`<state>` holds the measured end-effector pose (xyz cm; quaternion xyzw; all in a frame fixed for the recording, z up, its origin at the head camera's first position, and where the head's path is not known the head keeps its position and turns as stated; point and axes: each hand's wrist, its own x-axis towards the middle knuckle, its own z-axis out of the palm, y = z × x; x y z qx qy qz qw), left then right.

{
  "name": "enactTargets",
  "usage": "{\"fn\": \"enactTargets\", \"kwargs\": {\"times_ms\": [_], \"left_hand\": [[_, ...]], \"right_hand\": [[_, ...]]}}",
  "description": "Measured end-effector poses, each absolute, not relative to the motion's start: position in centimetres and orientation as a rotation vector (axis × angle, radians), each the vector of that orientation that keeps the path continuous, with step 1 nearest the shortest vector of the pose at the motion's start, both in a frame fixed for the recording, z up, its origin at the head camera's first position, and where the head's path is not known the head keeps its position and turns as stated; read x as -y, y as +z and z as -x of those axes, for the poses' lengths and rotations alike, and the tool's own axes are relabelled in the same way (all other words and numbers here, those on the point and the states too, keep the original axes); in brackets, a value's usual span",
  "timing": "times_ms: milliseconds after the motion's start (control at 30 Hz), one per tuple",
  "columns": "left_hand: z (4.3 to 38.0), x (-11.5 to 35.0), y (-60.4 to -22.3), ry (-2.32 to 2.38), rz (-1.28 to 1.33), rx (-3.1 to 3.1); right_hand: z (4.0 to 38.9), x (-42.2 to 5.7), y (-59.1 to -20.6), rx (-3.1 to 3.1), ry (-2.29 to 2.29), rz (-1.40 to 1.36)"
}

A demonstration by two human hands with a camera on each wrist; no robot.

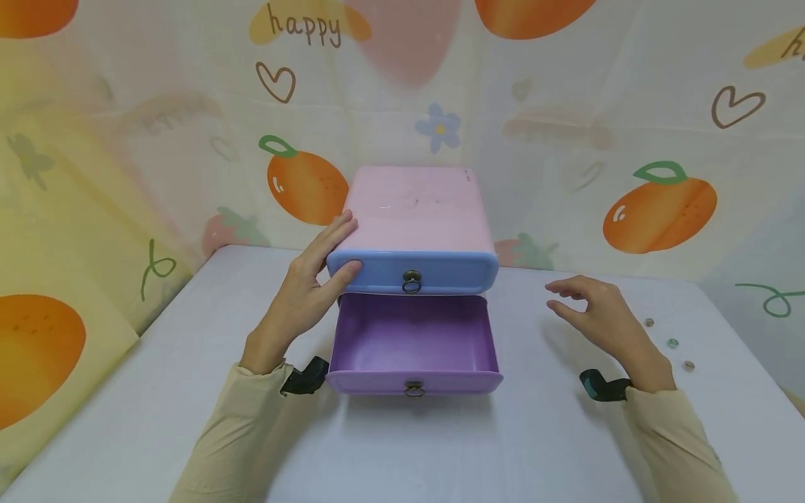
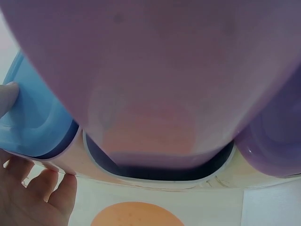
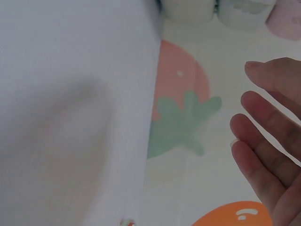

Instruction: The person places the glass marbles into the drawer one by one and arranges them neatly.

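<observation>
A small drawer cabinet with a pink top (image 1: 418, 209) stands on the white table. Its blue top drawer (image 1: 377, 274) is closed. Below it, a purple drawer (image 1: 415, 342) is pulled out, and its inside looks bare. My left hand (image 1: 302, 286) rests on the cabinet's front left corner, fingers along the side and thumb on the blue drawer front. In the left wrist view the thumb (image 2: 7, 98) presses that blue front. My right hand (image 1: 594, 314) hovers right of the cabinet, fingers loosely bent, nothing between them.
Three small round bead-like pieces, a brownish one (image 1: 650, 322), a green one (image 1: 673, 343) and another brownish one (image 1: 689, 365), lie beyond my right hand. Another purple drawer (image 2: 275, 132) is closed beneath the pulled-out one. A fruit-patterned cloth (image 1: 553, 140) hangs behind the table.
</observation>
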<state>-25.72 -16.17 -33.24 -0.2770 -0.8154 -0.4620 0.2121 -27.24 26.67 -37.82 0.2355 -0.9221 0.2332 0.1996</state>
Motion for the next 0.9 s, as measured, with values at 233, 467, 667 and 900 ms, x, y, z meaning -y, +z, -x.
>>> {"fn": "enactTargets", "kwargs": {"times_ms": [233, 467, 667, 900], "left_hand": [[25.8, 16.3, -33.3, -1.274, 0.768, 2.276], [25.8, 16.2, -33.3, -1.277, 0.767, 2.270], [25.8, 16.3, -33.2, -1.285, 0.769, 2.267], [25.8, 16.3, -33.3, -1.294, 0.775, 2.269]], "right_hand": [[28.0, -27.9, -38.4, 2.617, 0.616, -0.645], [28.8, -28.9, -38.8, 2.641, 0.610, -0.643], [29.2, -29.7, -39.0, 2.669, 0.617, -0.643], [29.7, -30.4, -39.3, 2.726, 0.621, -0.593]]}}
